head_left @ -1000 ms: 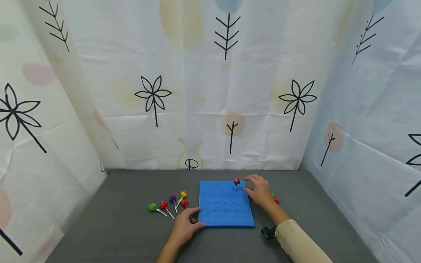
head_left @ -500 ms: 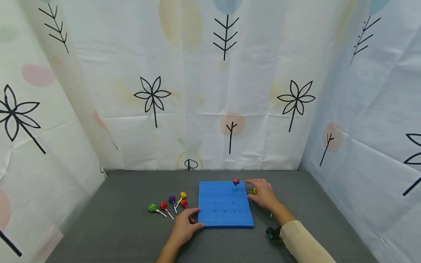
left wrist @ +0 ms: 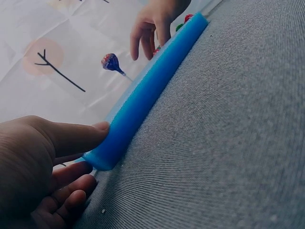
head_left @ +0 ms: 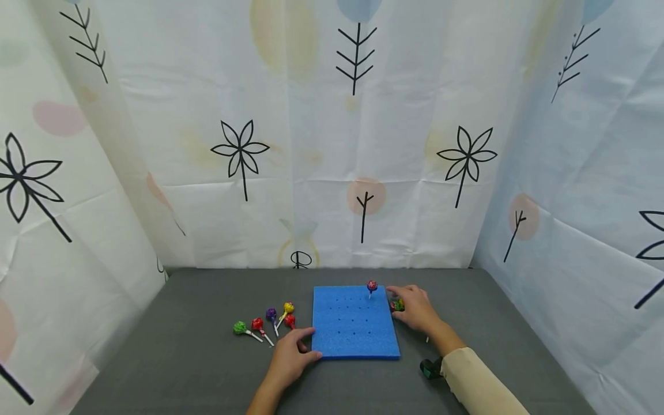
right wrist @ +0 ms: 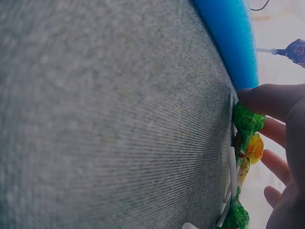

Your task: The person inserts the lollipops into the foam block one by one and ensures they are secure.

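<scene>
My left hand (head_left: 291,357) holds the near left corner of a blue foam board (head_left: 355,323) with rows of small holes. In the left wrist view its thumb (left wrist: 90,135) lies against the near side, the index finger round the corner. A red-and-purple wrapped lollipop (head_left: 372,286) stands upright in the board's far right part. Beside the right edge, my right hand (head_left: 415,308) has thumb and fingers spread around several lollipops (head_left: 397,305). The right wrist view shows a green lollipop (right wrist: 248,119) below the thumb and a yellow one (right wrist: 255,148) by the fingers; a firm grip is not visible.
Left of the board lie loose lollipops: green (head_left: 240,327), red (head_left: 257,324), purple (head_left: 271,314), yellow (head_left: 289,308) and another red (head_left: 290,321). A dark device (head_left: 430,369) is by the right sleeve. Patterned white cloth (head_left: 311,144) encloses the grey table (head_left: 207,369).
My right hand has moved right, away from the standing lollipop, and lowered to the lollipops beside the board's right edge. The lollipops by its fingers have shifted towards the board. My left hand keeps its place.
</scene>
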`<control>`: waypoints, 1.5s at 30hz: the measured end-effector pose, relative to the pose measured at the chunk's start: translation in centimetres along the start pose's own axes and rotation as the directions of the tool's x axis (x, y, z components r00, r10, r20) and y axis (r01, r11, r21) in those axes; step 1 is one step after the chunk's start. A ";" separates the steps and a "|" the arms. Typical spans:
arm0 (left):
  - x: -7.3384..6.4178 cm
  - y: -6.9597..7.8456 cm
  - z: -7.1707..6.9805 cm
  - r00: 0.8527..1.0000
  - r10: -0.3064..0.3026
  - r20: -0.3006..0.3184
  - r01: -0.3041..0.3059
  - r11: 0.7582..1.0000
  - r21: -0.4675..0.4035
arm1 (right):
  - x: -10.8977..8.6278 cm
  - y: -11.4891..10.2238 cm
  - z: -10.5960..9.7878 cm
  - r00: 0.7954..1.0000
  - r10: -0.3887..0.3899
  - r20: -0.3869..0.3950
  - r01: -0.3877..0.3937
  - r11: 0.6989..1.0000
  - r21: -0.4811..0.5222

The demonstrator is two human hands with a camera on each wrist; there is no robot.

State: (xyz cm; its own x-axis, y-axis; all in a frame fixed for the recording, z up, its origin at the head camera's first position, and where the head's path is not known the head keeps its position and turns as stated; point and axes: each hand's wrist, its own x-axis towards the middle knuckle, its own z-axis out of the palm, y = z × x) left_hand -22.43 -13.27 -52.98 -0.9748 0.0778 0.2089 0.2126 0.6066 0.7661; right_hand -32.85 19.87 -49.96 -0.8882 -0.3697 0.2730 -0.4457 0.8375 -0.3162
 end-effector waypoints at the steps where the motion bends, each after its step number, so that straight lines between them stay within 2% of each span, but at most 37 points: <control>1: 0.0 0.0 0.0 1.000 -0.003 0.001 0.003 1.000 0.001 | 0.1 0.0 0.0 1.000 0.004 0.004 -0.004 1.000 -0.002; 11: -0.1 0.3 -0.2 1.000 0.002 -0.003 -0.002 1.000 -0.005 | 0.3 -0.1 0.1 1.000 0.017 0.019 -0.017 1.000 -0.021; 20: 0.0 0.1 0.0 0.999 -0.032 0.018 0.031 0.999 0.014 | 0.5 -0.2 0.1 1.000 0.013 0.005 -0.013 1.000 -0.015; 32: 0.2 0.1 0.1 0.998 -0.064 0.019 0.063 0.998 0.011 | 0.6 -0.2 -1.2 0.995 -0.064 -0.074 0.064 0.998 0.008; 40: 0.2 0.2 0.1 0.996 -0.087 0.032 0.087 0.996 0.017 | 1.3 -0.9 -2.5 0.991 -0.063 -0.120 0.082 0.984 0.155; 45: 0.2 0.3 0.0 0.995 -0.097 0.039 0.096 0.995 0.016 | 2.0 -1.1 -3.3 0.972 -0.124 -0.201 0.156 0.976 0.151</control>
State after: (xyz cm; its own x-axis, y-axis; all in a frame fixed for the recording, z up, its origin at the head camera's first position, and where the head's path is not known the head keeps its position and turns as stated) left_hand -22.59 -13.07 -52.72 -0.9927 0.0497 0.1095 0.1165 0.6237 0.7729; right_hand -33.73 19.53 -46.02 -0.7855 -0.3819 0.4870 -0.5902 0.6991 -0.4038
